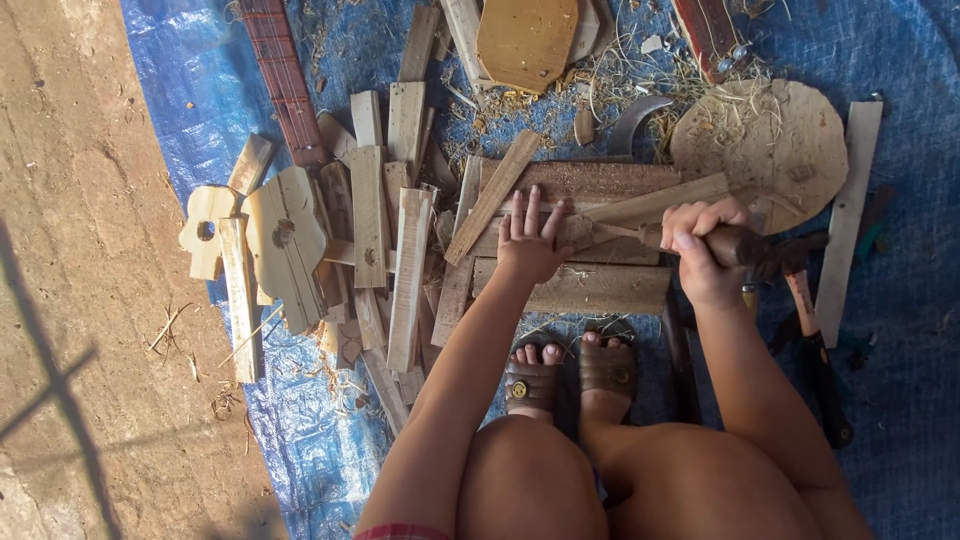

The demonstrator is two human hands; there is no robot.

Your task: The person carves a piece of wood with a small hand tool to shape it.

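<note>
A: On the blue tarp (200, 90), what's under the hands?
B: Stack of rough wooden planks (600, 285), grainy, sawdust on them. Left hand (530, 245) lies flat on top, fingers spread, gripping nothing, pressing a pale angled wood strip (655, 203) near its pointed end.
A: Right hand?
B: Right hand (705, 255) clenched around a dark wooden handle (745, 243) of a tool, held just over the planks' right end. Tool head is hidden, cannot tell the kind.
A: Shapes around?
B: Left side, a heap of pale flat offcuts (385, 220), mostly rectangular slats, plus a cut piece with a round hole (285, 235) and a smaller keyhole-like blank (205, 228). Top, a tan shield-shaped panel (527, 40). Upper right, a rough round disc (775, 145) littered with curly shavings. Long reddish fretted neck (285, 80) at upper left.
A: Any containers?
B: Can't see one; the tarp carries everything. Bare concrete floor (80, 250) left of it.
A: Feet?
B: Brown sandals (570, 375), toes right at the planks' near edge.
</note>
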